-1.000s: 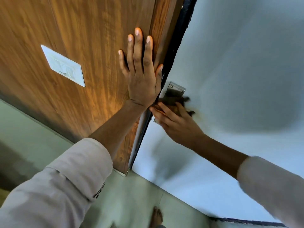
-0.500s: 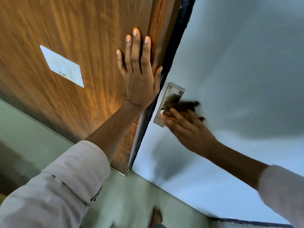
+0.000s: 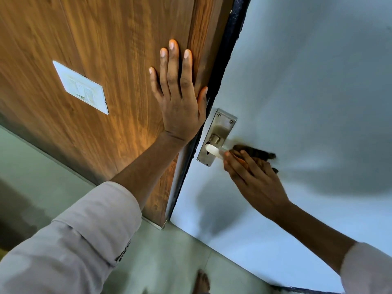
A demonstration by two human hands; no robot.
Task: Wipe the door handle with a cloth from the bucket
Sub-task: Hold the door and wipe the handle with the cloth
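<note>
on the left, our left hand [image 3: 180, 100] lies flat and spread against the wood panel [image 3: 118, 60], fingers up, thumb at the panel's right edge beside the dark frame strip [image 3: 231, 49]; a white switch plate [image 3: 80, 87] sits further left on the same panel. this hand stays where it was, so we judge it is only bracing us.

next comes the metal backplate [image 3: 218, 132] at the left edge of the pale door [image 3: 307, 81]. the door handle [image 3: 214, 151] now shows a bare, light stretch at its root, which our fingers covered a second ago.

to the right, our right hand [image 3: 254, 177] has slid outward along the lever and is curled around its outer part, pressing the dark cloth [image 3: 254, 153] onto it; the cloth bunches above and behind the fingers and touches the door face. a faint brownish smear trails between backplate and cloth.

we take this as one wiping stroke from root toward tip, with the tip end still to finish. the bucket is not in view.
</note>
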